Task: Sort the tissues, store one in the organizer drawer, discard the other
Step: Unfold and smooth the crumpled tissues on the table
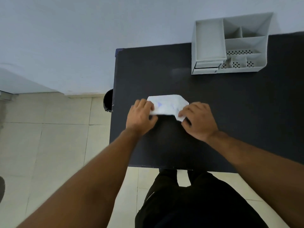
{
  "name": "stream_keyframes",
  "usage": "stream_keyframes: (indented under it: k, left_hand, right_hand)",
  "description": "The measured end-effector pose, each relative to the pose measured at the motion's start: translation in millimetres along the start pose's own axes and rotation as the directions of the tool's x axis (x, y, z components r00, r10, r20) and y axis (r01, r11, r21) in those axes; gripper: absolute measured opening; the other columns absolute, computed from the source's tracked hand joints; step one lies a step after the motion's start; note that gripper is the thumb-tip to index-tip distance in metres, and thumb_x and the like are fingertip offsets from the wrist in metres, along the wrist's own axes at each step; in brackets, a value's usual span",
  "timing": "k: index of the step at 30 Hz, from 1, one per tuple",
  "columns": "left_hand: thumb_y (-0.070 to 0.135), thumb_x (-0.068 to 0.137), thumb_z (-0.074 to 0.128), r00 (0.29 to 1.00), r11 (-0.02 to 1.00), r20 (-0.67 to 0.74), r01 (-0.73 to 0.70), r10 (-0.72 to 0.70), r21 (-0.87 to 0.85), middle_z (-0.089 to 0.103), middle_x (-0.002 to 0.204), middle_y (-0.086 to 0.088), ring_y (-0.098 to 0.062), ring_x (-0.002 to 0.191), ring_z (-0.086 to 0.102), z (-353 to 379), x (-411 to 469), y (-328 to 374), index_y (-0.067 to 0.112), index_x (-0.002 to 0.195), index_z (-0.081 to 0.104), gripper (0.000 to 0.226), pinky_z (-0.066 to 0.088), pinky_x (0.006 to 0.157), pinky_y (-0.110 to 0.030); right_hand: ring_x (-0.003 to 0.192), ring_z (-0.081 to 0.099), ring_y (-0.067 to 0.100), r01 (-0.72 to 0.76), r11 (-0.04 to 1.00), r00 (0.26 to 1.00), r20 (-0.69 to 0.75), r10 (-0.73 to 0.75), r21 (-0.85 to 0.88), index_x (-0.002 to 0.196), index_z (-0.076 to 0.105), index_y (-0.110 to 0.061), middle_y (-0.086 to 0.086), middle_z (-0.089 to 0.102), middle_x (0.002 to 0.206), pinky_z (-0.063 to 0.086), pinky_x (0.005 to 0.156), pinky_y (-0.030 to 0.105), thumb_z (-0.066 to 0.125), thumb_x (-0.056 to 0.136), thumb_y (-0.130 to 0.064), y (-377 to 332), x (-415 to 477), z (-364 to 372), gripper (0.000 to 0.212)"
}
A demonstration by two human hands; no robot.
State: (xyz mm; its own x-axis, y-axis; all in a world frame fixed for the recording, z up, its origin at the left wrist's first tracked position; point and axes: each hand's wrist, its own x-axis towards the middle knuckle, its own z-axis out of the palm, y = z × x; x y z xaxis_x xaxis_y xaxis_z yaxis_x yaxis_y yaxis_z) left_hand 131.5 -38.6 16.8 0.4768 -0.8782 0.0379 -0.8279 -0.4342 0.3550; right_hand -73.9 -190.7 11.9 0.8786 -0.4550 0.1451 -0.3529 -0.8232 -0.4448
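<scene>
Lying flat near the middle of the dark desk (230,112), a white tissue (167,105) with faint bluish marks on it is pinned at both ends by the person's hands. The left hand (141,116) grips the tissue's left edge, fingers curled over the top and thumb tucked beneath, so that corner is hidden. The right hand (199,120) pinches the right end, where a small flap of the tissue (180,118) is folded down toward the near side; the fingers cover part of it, and it is hard to make out whether there is one sheet or more. The bluish marks are too blurred to read. At the far right of the desk, well apart from the hands, stands a grey organizer (230,45) with open compartments, some with perforated floors, and a shallow tray on its left side. Below that tray sit two drawer fronts (206,66), which appear pushed in. Just beside the desk's left edge, a dark round bin (108,100) on the tiled floor (49,137) is mostly cut off by the desk. The person's dark clothing (189,203) fills the lower frame.
</scene>
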Motion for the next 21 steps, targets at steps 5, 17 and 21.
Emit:
stream_keyframes:
  k: [5, 17, 21]
  left_hand:
    - [0.051, 0.082, 0.064, 0.857, 0.997, 0.516, -0.028, -0.014, 0.073, 0.058, 0.111, 0.008, -0.014, 0.103, 0.05, 10.7, -55.2, -4.8, 0.026, 0.109, 0.06, 0.037, 0.044, 0.086, -0.03]
    - [0.025, 0.087, 0.054, 0.66, 0.676, 0.423, 0.724, -0.62, -0.138, 0.061, 0.096, -0.002, -0.019, 0.076, 0.058, 28.8, -4.7, -4.2, 0.015, 0.091, 0.06, 0.013, 0.042, 0.057, -0.027]
    - [0.015, 0.088, 0.053, 0.6, 0.593, 0.469, 0.784, -0.649, -0.183, 0.044, 0.058, 0.004, -0.016, 0.051, 0.039, 34.5, 6.4, 8.7, 0.016, 0.061, 0.041, 0.029, 0.033, 0.049, -0.023]
  right_hand:
    - [0.104, 0.059, 0.019, 0.146, 0.988, 0.936, 0.331, -0.122, -0.047, 0.096, 0.073, -0.025, -0.002, 0.063, 0.105, 0.045, 0.094, 0.04, 0.06, 0.073, -0.028, 7.2, -59.6, 16.4, 0.026]
    - [0.107, 0.064, 0.023, -0.727, 0.684, 0.652, 0.377, 0.658, 0.064, 0.139, 0.049, -0.03, -0.002, 0.061, 0.123, 0.053, 0.086, 0.04, 0.057, 0.091, -0.045, 14.6, -30.2, 25.9, 0.051]
    - [0.088, 0.067, 0.016, -0.809, 0.568, 0.559, 0.495, 0.665, 0.15, 0.12, 0.063, -0.031, -0.01, 0.07, 0.09, 0.055, 0.077, 0.034, 0.065, 0.085, -0.039, 16.5, -17.1, 26.5, 0.036]
